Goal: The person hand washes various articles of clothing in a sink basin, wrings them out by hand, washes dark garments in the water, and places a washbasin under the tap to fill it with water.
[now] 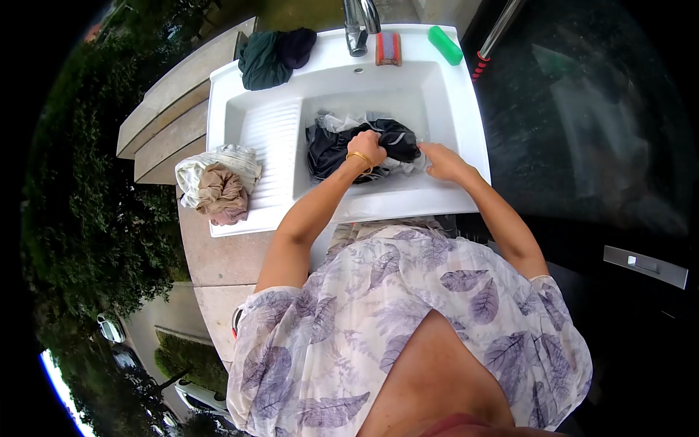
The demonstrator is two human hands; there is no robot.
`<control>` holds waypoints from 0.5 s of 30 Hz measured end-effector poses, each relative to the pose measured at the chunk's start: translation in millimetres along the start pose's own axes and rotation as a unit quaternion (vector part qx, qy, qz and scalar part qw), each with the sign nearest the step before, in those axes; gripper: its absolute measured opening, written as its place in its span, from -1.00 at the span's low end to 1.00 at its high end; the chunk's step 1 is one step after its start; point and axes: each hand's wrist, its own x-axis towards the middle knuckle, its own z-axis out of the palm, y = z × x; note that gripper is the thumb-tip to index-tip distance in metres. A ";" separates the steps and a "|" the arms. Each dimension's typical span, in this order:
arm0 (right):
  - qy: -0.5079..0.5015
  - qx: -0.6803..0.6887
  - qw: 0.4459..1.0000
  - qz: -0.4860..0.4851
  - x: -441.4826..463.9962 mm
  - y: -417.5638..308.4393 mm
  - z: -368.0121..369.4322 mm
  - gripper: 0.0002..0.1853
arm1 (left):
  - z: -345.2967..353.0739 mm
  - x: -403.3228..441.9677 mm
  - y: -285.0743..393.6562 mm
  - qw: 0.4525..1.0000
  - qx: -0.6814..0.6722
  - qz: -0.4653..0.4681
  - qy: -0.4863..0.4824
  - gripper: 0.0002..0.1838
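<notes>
A black garment (329, 154) with thin pale stripes lies bunched in the basin of a white sink (453, 109). My left hand (368, 148), with a gold bangle at its wrist, is closed on the middle of this cloth. At the cloth's right end, my right hand (443, 162) pinches its edge. White fabric (342, 122) shows in the water behind and beneath the black garment. How far down the wet cloth reaches is hidden.
Dark green clothes (263, 62) rest on the sink's back left rim, and cream and beige clothes (222, 188) on its front left corner. Behind the basin are a faucet (357, 40), a brush (388, 49) and a green bar (445, 45). A ribbed washboard (273, 146) slopes at left.
</notes>
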 end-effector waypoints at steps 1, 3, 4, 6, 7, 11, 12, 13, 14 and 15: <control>-0.001 0.002 1.000 0.009 -0.1 0.1 -0.3 -0.31 | -10.0 1.9 -9.6 0.997 -0.062 -0.013 0.052 -0.78; 0.069 0.013 0.996 -0.047 2.4 0.2 8.4 -0.15 | -50.9 -5.0 -12.4 0.987 -0.142 0.020 0.078 -0.75; 0.104 0.017 0.992 -0.074 3.9 -0.5 11.2 -0.07 | -61.1 -2.2 -20.6 0.973 -0.216 0.046 0.066 -0.74; 0.140 0.030 0.985 -0.102 12.5 -12.9 10.6 0.10 | -103.4 -19.5 -2.5 0.936 -0.345 0.063 0.029 -0.78; 0.157 0.034 0.980 -0.117 17.3 -22.0 8.9 0.19 | -128.7 -36.1 16.0 0.905 -0.419 0.068 0.029 -0.79; 0.183 0.072 0.965 -0.171 25.2 -68.1 -13.1 0.30 | -168.7 -49.9 18.5 0.879 -0.464 0.088 0.062 -0.77; 0.207 0.101 0.953 -0.199 28.7 -77.9 -18.6 0.30 | -183.3 -60.1 30.2 0.866 -0.485 0.102 0.070 -0.76; 0.229 0.130 0.937 -0.227 34.3 -85.6 -23.6 0.29 | -201.0 -70.5 43.2 0.851 -0.505 0.116 0.079 -0.75; 0.239 0.163 0.918 -0.272 46.2 -89.6 -29.3 0.25 | -214.2 -74.7 46.0 0.851 -0.502 0.135 0.081 -0.74; 0.210 0.159 0.922 -0.284 48.5 -94.5 -36.6 0.25 | -225.4 -77.1 45.7 0.849 -0.498 0.155 0.084 -0.72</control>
